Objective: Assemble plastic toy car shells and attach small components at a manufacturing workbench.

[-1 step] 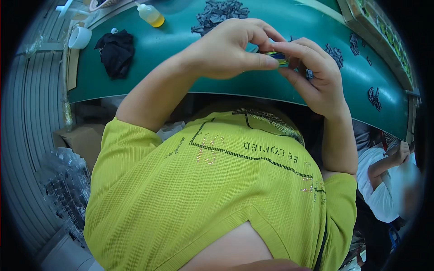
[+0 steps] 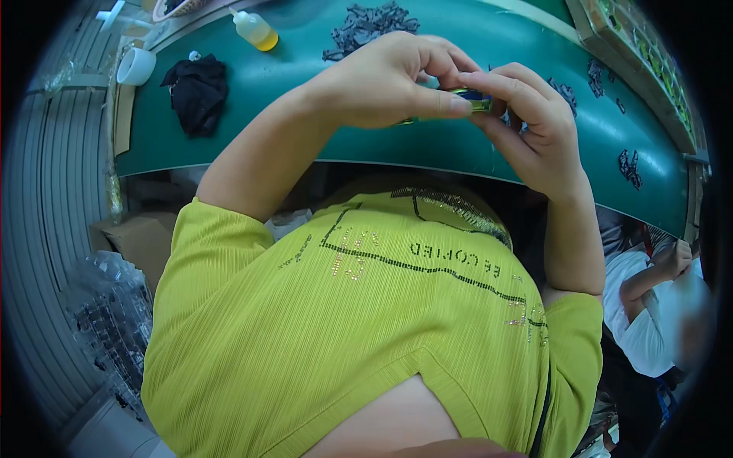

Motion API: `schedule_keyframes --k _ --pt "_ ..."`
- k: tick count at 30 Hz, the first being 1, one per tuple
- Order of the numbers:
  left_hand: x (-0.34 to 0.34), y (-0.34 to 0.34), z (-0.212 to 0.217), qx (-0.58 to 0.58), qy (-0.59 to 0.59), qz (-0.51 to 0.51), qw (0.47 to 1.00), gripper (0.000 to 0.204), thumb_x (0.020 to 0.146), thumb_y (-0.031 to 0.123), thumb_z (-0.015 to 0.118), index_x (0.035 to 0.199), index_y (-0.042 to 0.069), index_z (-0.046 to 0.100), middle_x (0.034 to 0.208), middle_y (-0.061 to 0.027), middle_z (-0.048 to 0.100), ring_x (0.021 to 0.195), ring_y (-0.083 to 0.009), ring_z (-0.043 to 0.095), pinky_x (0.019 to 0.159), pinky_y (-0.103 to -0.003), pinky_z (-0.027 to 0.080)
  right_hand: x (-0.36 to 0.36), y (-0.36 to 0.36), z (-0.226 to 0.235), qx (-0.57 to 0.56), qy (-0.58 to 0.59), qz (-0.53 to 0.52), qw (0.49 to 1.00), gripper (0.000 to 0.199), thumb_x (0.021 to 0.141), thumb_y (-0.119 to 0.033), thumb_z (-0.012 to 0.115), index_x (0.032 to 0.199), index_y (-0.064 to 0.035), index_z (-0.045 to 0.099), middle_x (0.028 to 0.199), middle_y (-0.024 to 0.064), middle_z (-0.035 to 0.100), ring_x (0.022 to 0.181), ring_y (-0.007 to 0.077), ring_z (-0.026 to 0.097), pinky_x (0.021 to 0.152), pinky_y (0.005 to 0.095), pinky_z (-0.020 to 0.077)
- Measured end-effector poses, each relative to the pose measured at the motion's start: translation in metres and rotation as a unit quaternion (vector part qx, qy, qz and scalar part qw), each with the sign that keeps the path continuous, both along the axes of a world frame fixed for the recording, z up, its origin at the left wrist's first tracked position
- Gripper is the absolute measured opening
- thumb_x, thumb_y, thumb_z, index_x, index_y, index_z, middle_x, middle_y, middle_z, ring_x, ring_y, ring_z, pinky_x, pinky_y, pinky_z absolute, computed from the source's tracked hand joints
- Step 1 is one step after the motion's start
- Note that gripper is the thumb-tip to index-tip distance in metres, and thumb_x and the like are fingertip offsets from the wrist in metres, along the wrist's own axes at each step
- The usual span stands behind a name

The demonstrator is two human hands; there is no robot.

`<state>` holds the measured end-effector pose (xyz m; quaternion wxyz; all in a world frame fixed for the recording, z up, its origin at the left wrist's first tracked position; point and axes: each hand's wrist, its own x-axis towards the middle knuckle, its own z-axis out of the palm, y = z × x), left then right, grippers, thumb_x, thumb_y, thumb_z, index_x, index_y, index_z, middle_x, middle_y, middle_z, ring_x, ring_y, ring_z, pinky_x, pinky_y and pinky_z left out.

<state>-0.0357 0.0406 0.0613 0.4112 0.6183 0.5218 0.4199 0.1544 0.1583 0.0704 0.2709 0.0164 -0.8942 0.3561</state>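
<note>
Both my hands are raised over the green table and meet at one small shiny piece (image 2: 477, 99), dark with yellow-green edges; fingers cover most of it, so its kind cannot be made out. My left hand (image 2: 389, 80) pinches it, thumb stretched along the near side and fingers curled behind. From the other side my right hand (image 2: 534, 114) grips it with thumb and bent fingers. Beyond my left hand lies a heap of small dark grey pieces (image 2: 370, 27). Smaller clusters of similar pieces (image 2: 565, 91) sit past my right hand.
On the green table (image 2: 290, 141) lie a black cloth (image 2: 197, 91) and a squeeze bottle (image 2: 256, 30) with yellow liquid. A white cup (image 2: 136, 67) stands at the left edge. A rack (image 2: 641, 53) borders the far right. Another person in white (image 2: 645, 305) sits at lower right.
The small piece has turned slightly between my fingers, showing a darker face. My hands have stayed in nearly the same place.
</note>
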Motion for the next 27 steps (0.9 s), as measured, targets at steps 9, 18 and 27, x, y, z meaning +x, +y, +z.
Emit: schedule_keyframes --k 9,18,27 --pt "0.003 0.039 -0.001 -0.206 -0.355 -0.058 0.910 0.038 0.096 0.034 0.055 0.109 -0.001 0.063 0.100 -0.0111 0.066 0.088 -0.0175 0.066 0.077 -0.035 0.058 -0.001 0.053 0.018 0.141 0.052 -0.005 0.989 0.018 0.072 -0.001 0.073 0.089 -0.0063 0.069 0.077 0.0068 0.061 0.069 0.0215 0.060 0.058 0.0299 0.0470" --pt "0.000 0.061 0.010 -0.307 -0.354 -0.010 0.883 0.061 0.091 0.054 0.054 0.115 -0.002 0.060 0.104 -0.0175 0.065 0.090 -0.0260 0.069 0.078 -0.036 0.055 -0.011 0.089 0.008 0.192 0.065 -0.030 0.979 0.015 0.073 -0.001 0.072 0.087 -0.0059 0.069 0.076 0.0066 0.061 0.067 0.0220 0.060 0.056 0.0308 0.0469" --pt "-0.002 0.073 -0.002 -0.270 -0.275 0.029 0.922 0.058 0.094 0.053 0.051 0.115 0.000 0.057 0.101 -0.0141 0.066 0.080 -0.0203 0.066 0.065 -0.028 0.051 -0.030 0.122 0.036 0.295 0.054 0.036 0.953 0.012 0.075 -0.005 0.073 0.087 -0.0084 0.069 0.074 0.0054 0.059 0.069 0.0235 0.061 0.057 0.0326 0.0470"
